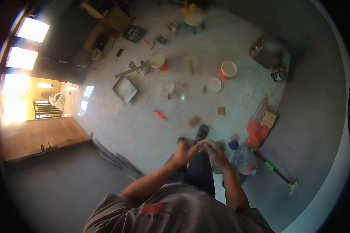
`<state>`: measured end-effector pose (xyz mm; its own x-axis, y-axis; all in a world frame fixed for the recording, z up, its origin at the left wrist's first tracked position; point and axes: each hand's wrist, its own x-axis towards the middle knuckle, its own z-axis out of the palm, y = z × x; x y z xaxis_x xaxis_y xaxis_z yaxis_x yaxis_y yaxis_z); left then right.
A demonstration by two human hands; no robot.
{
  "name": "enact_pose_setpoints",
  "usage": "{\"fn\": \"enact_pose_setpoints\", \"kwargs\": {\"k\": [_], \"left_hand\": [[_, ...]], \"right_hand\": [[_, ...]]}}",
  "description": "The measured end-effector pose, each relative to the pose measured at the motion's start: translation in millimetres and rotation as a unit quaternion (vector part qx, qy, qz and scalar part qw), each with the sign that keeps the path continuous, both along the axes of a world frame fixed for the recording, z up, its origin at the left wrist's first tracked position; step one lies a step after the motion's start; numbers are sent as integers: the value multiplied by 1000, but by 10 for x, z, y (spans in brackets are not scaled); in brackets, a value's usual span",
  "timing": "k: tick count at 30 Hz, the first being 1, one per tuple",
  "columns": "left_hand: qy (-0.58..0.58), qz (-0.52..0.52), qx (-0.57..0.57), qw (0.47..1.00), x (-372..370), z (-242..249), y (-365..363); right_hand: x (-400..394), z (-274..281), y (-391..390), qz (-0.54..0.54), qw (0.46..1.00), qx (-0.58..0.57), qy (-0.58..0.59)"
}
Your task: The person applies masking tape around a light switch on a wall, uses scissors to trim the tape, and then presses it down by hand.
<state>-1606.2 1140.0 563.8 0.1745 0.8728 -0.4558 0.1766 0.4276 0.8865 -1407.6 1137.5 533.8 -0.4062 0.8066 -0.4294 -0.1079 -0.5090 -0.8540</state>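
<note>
My left hand [183,152] and my right hand [214,150] meet in front of my body, above my dark trousers and sandals. Their fingertips touch or overlap, with the fingers bent inward. The left one is somewhat blurred. Pale, whitish marks show on the right fingers. Anything pinched between them is too small to make out. Below and right of my hands, a clear plastic bottle [245,160] and a blue-lidded container [233,144] are on the floor.
Two orange-and-white buckets [228,70] [158,61], a paint tray [125,90], a red-handled roller [159,115] and sandpaper-like brown pieces [195,121] lie on the tiles. To the right, a green-and-black pole [271,167] leans near the wall. A wooden door [46,136] stands left.
</note>
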Motion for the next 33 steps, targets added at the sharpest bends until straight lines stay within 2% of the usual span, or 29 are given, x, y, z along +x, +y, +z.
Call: {"fn": "enact_pose_setpoints", "kwargs": {"k": [1,3,4,5,7,8,9,10,11,12,13,14,15,16,17,18,19,20,22,24,28,30,31,33], "left_hand": [[4,12,-20,1000,52,43,35],[10,27,-40,999,113,88,132],[60,-1,-44,997,128,72,167],[111,-28,-49,992,141,79,192],[116,-12,-44,992,133,127,220],[116,-1,-38,993,125,152,236],[121,3,-36,992,105,127,233],[150,25,40,988,70,62,212],[178,45,117,976,28,10,192],[184,49,122,974,-33,-6,163],[193,50,67,978,-134,-12,157],[202,51,11,978,-251,-1,171],[199,55,7,978,-339,20,163],[202,58,15,978,-430,69,163],[175,61,-33,982,-517,140,156],[145,64,-80,984,-599,208,152],[158,43,-75,984,-688,276,147],[156,48,-68,984,-775,282,104],[194,16,-21,981,-980,221,-36],[205,3,5,979,-1229,206,-178],[227,-26,33,973,-1762,67,-461],[221,-45,-2,974,-2066,57,-542],[206,-54,6,977,-2254,-45,-605],[191,-82,19,978,-2682,-152,-645]], "right_hand": [[121,-109,89,66,998,10,10],[228,5,349,102,993,-2,55],[269,47,448,134,986,-19,99],[308,44,524,139,985,-19,102],[361,27,667,188,973,-90,104],[368,-66,729,192,972,-87,108],[358,-247,772,225,974,25,18],[350,-413,809,253,955,138,-72],[350,-522,841,256,954,143,-68],[356,-631,861,244,917,224,-223],[347,-754,923,219,851,301,-371],[380,-1002,979,217,824,333,-405],[464,-1268,989,215,794,362,-438],[537,-1406,994,225,806,272,-475],[723,-2103,813,170,841,207,-469],[866,-2345,762,145,897,33,-417],[1171,-3025,498,132,893,-22,-429],[1286,-3071,201,-32,914,-70,-399],[1631,-3149,-225,36,798,-136,-586],[1879,-3256,-588,188,752,-106,-622],[1851,-3030,-762,205,731,-139,-636],[1542,-2749,-615,181,777,-60,-601],[1297,-2664,-469,247,703,-28,-666],[917,-2541,-303,209,731,-34,-649]]}}
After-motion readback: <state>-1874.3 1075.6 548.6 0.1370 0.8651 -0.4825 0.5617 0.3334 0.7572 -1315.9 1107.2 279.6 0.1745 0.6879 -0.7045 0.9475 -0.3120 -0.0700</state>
